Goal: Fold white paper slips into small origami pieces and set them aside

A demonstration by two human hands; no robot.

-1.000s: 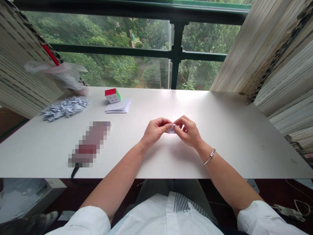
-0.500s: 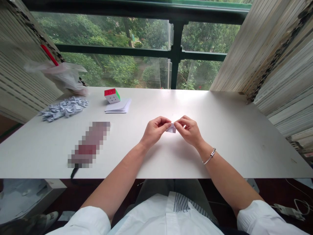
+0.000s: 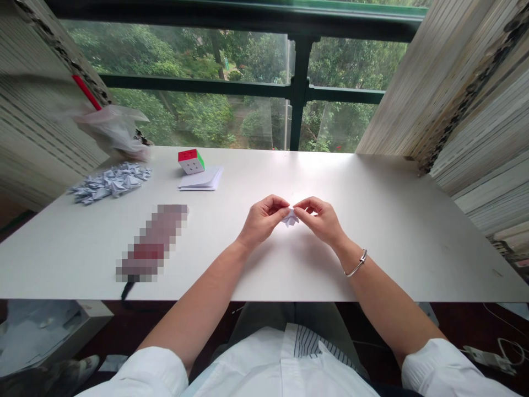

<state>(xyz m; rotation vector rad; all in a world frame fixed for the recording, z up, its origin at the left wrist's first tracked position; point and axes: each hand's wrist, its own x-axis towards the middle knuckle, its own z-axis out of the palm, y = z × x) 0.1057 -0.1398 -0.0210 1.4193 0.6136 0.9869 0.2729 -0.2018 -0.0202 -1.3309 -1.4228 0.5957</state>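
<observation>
In front of me, a white tabletop point(image 3: 405, 231) extends to a window point(image 3: 264, 87) with a dark green frame. Through its panes I view trees point(image 3: 202, 118). A left curtain point(image 3: 33, 138) and a right curtain point(image 3: 388, 88) flank it. Daylight reflects off the tabletop. Floor point(image 3: 458, 322) below me: dark reddish.

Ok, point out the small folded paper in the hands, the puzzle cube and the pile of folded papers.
Small folded paper point(image 3: 291, 220): head view, its exposed lower folds.
Puzzle cube point(image 3: 192, 164): head view, its white face.
Pile of folded papers point(image 3: 111, 182): head view, its middle.
</observation>
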